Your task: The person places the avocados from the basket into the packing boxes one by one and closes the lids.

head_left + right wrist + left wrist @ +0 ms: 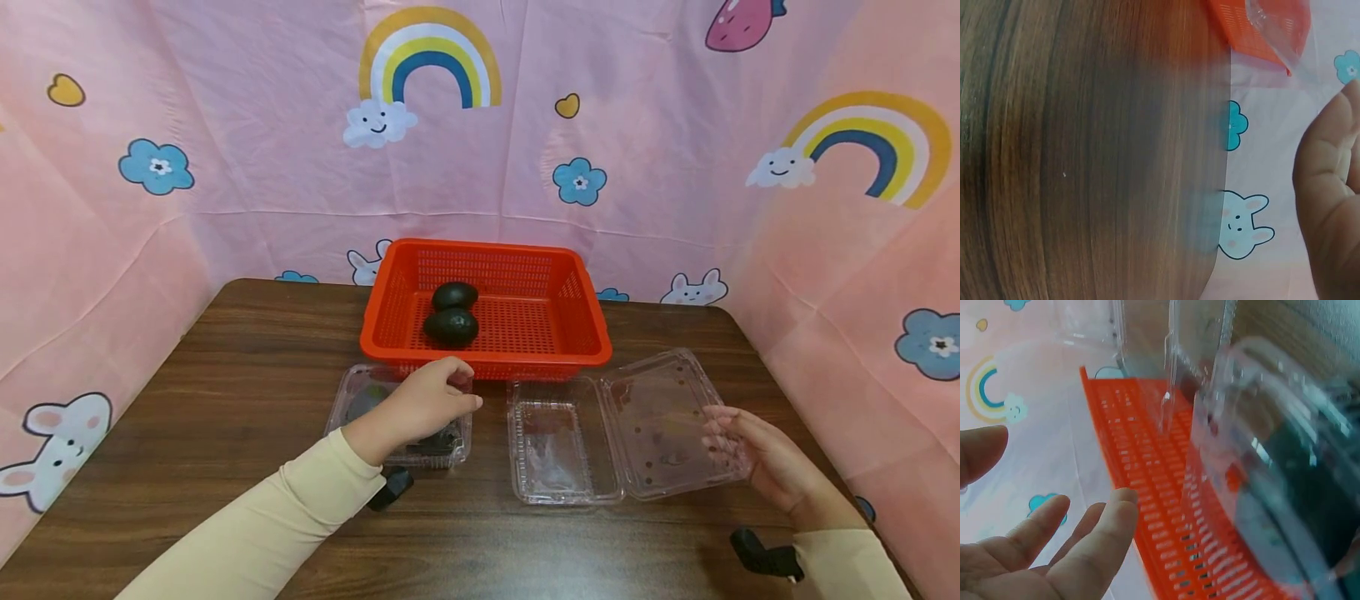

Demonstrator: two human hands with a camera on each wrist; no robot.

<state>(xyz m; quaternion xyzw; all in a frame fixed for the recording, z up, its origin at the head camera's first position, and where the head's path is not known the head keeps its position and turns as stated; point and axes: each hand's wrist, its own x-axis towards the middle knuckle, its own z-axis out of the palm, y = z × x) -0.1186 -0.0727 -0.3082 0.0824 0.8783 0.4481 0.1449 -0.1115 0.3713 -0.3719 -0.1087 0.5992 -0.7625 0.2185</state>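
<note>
My left hand [427, 400] hovers over a clear plastic clamshell box [341, 408] at the left, its fingers relaxed and holding nothing. Dark green avocados [367, 400] show through this box, partly hidden by the hand. The left wrist view has the hand [1054, 550] with fingers spread, apart from the box. Right of it stands a second clear clamshell box [555, 450], its lid [660, 425] folded out to the right. My right hand [772, 458] is at the lid's outer edge, fingers loosely extended and overlapping the plastic; the right wrist view hides the fingertips.
Behind the boxes sits a red slotted basket [525, 354] with two avocados [452, 327] in its left half. Everything stands on a dark wooden table [247, 400]. A pink printed cloth [285, 125] hangs around the back and sides.
</note>
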